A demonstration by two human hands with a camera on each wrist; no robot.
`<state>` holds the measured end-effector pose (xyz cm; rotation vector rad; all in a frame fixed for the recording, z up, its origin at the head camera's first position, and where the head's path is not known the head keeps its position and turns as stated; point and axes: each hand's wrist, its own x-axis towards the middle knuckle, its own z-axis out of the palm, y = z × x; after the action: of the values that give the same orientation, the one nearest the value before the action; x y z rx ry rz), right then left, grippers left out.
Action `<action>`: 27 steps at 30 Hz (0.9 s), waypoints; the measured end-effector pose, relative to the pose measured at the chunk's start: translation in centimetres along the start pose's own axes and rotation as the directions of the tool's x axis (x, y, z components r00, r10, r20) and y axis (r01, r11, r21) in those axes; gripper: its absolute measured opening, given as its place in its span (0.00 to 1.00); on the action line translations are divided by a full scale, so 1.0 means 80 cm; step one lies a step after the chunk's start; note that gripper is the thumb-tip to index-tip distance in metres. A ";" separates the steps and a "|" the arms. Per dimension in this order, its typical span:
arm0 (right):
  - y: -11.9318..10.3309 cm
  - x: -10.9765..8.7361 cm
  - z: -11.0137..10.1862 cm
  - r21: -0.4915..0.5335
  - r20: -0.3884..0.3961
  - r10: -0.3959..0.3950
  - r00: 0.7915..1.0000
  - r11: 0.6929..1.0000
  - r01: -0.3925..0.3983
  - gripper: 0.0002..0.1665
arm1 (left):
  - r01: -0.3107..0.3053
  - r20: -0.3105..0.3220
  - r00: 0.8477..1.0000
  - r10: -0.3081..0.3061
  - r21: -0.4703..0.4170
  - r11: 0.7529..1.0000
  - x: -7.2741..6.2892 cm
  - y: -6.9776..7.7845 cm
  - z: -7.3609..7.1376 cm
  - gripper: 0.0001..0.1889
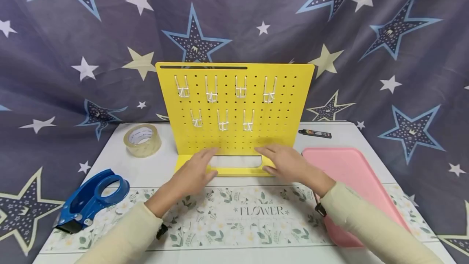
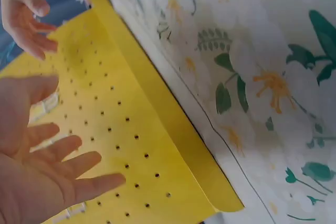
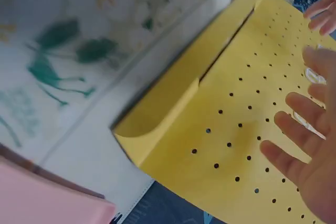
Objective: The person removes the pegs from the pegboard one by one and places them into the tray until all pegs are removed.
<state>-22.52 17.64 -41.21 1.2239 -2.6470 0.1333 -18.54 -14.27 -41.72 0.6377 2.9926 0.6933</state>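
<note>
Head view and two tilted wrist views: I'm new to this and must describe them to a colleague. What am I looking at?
No machine here: a person's bare left hand and right hand. One picture comes from a camera on the head, looking down; the others come from cameras on each wrist, hence the tilt. Both hands are empty, in front of a yellow pegboard with seven white wire hooks. Also on the table: a blue tape dispenser, a clear tape roll, a pink tray and a slim black item I can't identify.
</note>
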 end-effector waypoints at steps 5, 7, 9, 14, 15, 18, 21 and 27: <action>0.008 0.024 -0.005 0.019 -0.196 0.127 0.972 0.992 -0.125 0.29 | 0.072 -0.199 0.974 -0.108 -0.178 0.981 0.009 -0.023 -0.021 0.21; 0.010 0.034 -0.005 0.037 -0.253 0.175 0.951 0.985 -0.171 0.25 | 0.105 -0.260 0.951 -0.168 -0.241 0.965 0.013 -0.035 -0.030 0.17; 0.011 0.043 -0.004 0.056 -0.298 0.206 0.932 0.979 -0.199 0.23 | 0.158 -0.303 0.917 -0.260 -0.321 0.934 0.017 -0.045 -0.039 0.17; 0.009 0.066 0.001 0.095 -0.386 0.249 0.888 0.968 -0.231 0.22 | 0.260 -0.394 0.783 -0.481 -0.495 0.829 0.027 -0.063 -0.062 0.24; 0.008 0.070 0.002 0.100 -0.401 0.258 0.879 0.966 -0.238 0.22 | 0.272 -0.405 0.758 -0.512 -0.517 0.811 0.030 -0.065 -0.066 0.25; 0.007 0.081 0.005 0.115 -0.442 0.281 0.852 0.960 -0.257 0.21 | 0.285 -0.415 0.711 -0.568 -0.569 0.772 0.043 -0.072 -0.074 0.28; 0.004 0.090 0.008 0.130 -0.465 0.302 0.832 0.953 -0.274 0.17 | 0.280 -0.421 0.686 -0.594 -0.601 0.748 0.055 -0.078 -0.077 0.29; -0.001 0.103 0.015 0.140 -0.461 0.363 0.809 0.931 -0.338 0.10 | 0.238 -0.458 0.637 -0.621 -0.649 0.723 0.075 -0.089 -0.073 0.25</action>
<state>-27.82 11.32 -40.43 0.5856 -2.3909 0.5013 -27.32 -20.23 -38.90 -0.5118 2.9759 1.9198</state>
